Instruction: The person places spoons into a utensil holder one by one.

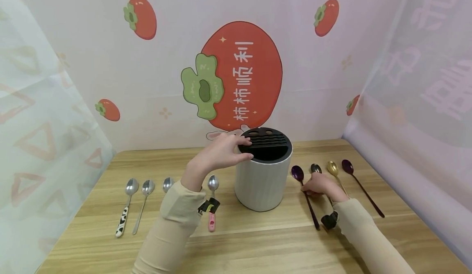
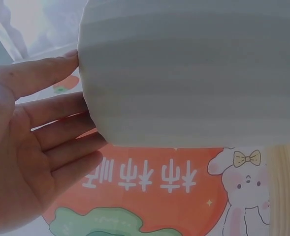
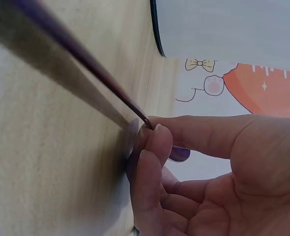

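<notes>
Just right of the white ribbed cylindrical holder w/ black slotted top (image 1: 259,188), my R grip (image 1: 320,184) pinches a glossy dark-purple long-handled spoon (image 1: 310,206); L grip (image 1: 217,153) is spread at the holder's rim. Prob. early: no spoon visible inside, 7 other spoons (image 1: 131,187) left on the table (image 1: 258,245).

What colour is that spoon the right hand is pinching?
The spoon is dark purple, and it shows best in the head view.
</notes>
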`<state>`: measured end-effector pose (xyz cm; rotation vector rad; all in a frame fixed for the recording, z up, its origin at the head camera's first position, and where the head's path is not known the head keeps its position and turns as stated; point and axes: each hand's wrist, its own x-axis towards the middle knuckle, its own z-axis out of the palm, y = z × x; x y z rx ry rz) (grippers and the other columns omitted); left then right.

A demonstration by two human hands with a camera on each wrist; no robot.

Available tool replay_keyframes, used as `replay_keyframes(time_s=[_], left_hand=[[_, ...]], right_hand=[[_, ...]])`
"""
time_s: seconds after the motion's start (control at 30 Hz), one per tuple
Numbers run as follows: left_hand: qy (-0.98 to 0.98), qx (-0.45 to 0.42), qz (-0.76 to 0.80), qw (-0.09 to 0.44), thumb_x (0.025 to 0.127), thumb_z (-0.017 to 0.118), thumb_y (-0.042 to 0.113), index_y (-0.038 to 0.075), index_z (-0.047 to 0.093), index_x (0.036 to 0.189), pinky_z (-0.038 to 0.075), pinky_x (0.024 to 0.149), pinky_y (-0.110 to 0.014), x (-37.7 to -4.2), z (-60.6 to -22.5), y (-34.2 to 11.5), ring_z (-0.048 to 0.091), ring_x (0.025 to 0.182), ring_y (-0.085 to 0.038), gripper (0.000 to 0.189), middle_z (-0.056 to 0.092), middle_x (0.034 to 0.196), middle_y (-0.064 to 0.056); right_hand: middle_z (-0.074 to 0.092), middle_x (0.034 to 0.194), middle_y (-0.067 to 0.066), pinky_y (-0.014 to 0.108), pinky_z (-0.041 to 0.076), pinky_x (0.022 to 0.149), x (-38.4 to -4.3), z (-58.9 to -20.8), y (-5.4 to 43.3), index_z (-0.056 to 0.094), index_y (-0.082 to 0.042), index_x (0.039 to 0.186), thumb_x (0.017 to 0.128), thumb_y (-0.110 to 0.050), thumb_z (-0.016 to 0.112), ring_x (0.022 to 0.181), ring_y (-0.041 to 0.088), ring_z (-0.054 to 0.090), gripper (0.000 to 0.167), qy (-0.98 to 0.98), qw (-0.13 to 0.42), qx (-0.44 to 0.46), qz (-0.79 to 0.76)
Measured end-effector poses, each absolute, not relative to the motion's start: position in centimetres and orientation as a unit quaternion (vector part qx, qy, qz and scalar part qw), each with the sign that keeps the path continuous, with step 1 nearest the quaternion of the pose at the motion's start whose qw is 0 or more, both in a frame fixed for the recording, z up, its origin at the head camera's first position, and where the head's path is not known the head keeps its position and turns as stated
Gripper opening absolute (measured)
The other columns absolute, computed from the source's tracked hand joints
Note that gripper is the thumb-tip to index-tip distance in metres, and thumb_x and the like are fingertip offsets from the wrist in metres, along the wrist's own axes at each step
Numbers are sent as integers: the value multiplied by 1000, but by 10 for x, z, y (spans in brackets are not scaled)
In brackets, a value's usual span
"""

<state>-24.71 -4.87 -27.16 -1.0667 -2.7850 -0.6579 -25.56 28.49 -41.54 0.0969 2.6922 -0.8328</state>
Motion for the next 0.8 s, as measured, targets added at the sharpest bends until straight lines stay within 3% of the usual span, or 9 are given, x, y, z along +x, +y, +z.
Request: replay_keyframes(time_s=[0.4,0.8], left_hand=[[-911,-353,-210,45,87,66,36,14,65,122,47,92,-36,-246,-270,-49,60,111,-18,41,62,127,-1],[-910,-353,-215,45,87,67,36,15,66,122,48,92,-35,-248,-271,-48,58,114,-18,41,64,123,0]], right_hand=[[58,55,-1,20,40,51,-255,-414,283,61,-9,59,84,-15,64,48,7,49,26,941,164,30,-293],[61,56,1,27,50,56,-250,-409,285,69,0,69,85,-14,65,52,11,56,22,941,138,16,-308]])
